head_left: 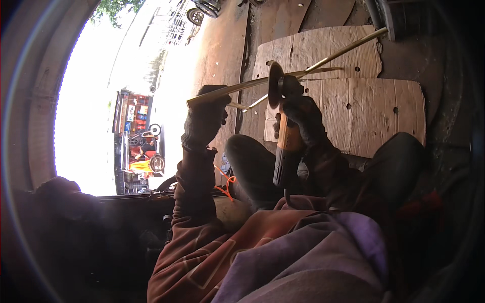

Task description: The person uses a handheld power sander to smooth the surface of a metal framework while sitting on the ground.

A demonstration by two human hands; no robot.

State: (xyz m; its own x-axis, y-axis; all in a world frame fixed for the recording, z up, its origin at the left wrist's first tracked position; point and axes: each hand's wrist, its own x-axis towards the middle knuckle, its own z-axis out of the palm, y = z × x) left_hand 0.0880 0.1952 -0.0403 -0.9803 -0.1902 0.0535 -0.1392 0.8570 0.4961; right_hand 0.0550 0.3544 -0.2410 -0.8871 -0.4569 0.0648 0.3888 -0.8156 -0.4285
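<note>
My left hand [203,121], in a dark glove, is closed round a gold-coloured metal tube [247,85] near its left end. My right hand [305,118], also gloved, grips an orange and black angle grinder [289,139] by its head end, with the body hanging down toward my lap. Its round disc [275,83] stands edge-on across the tube, a little right of my left hand. Whether the disc touches the metal, I cannot tell. A second gold tube [348,48] runs behind, slanting up to the right; part of it is hidden behind the grinder.
Two flattened cardboard sheets [376,108] with holes lie on brown floor plates [222,60] beyond my knees. An orange cord [228,189] loops beside my left knee. Far left, past a bright opening, are a motorcycle [156,162] and a person. Wheels [196,16] show at the top.
</note>
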